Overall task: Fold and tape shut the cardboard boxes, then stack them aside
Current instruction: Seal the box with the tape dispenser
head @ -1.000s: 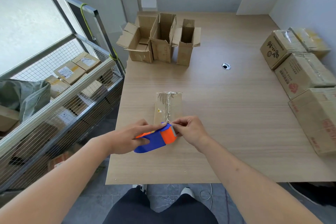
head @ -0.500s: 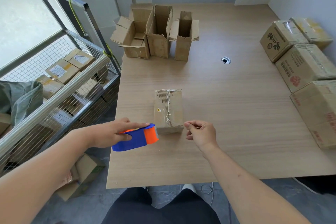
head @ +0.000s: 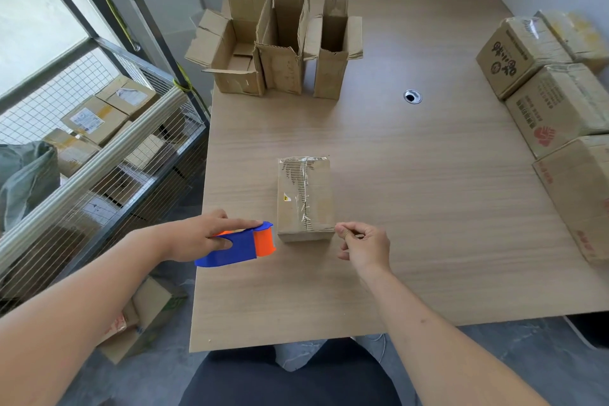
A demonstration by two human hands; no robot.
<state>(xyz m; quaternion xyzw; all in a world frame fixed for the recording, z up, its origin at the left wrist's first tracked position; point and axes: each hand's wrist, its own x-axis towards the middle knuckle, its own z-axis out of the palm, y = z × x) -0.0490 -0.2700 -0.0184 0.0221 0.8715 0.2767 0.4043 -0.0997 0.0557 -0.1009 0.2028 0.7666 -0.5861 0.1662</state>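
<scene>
No text is legible. The right boxes (head: 524, 56) bear blurred red print. The cart boxes (head: 87, 119) carry unreadable labels.

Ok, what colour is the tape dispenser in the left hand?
Blue plastic tape dispenser with an orange roll end, held by the left hand; head view.

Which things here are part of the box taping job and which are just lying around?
Job: closed box; tape dispenser in left hand; right hand; open boxes; stacked boxes.
Lying about: wire cart; floor box; cable hole.

Packing room: taped cartons (head: 547, 89), parcel-filled wire cage (head: 108, 155).
</scene>
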